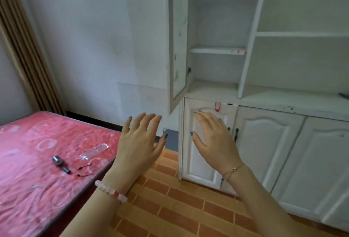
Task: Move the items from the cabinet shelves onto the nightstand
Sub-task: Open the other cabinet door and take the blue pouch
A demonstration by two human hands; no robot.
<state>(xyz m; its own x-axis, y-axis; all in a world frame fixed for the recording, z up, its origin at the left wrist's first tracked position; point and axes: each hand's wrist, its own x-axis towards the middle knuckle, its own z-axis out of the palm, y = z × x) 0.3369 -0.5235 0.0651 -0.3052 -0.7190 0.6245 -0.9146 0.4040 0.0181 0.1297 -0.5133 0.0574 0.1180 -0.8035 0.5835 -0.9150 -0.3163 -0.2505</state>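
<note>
A white cabinet [245, 95] fills the right side, its upper glass door [177, 48] swung open. The shelves [217, 50] that I can see inside hold nothing. A small dark item [344, 95] lies on the counter ledge at the far right edge. My left hand [139, 142] and my right hand [213, 138] are raised in front of me with fingers straight and spread, holding nothing. They hover in the air before the lower cabinet doors [264, 142]. No nightstand is in view.
A red mattress [28, 161] in plastic wrap lies at the left; on it rest a dark metal cylinder [60, 164], a clear plastic packet [94, 151] and a thin black cord [85, 170]. Orange brick-pattern floor [170, 199] runs between bed and cabinet. A brown curtain [24, 48] hangs at far left.
</note>
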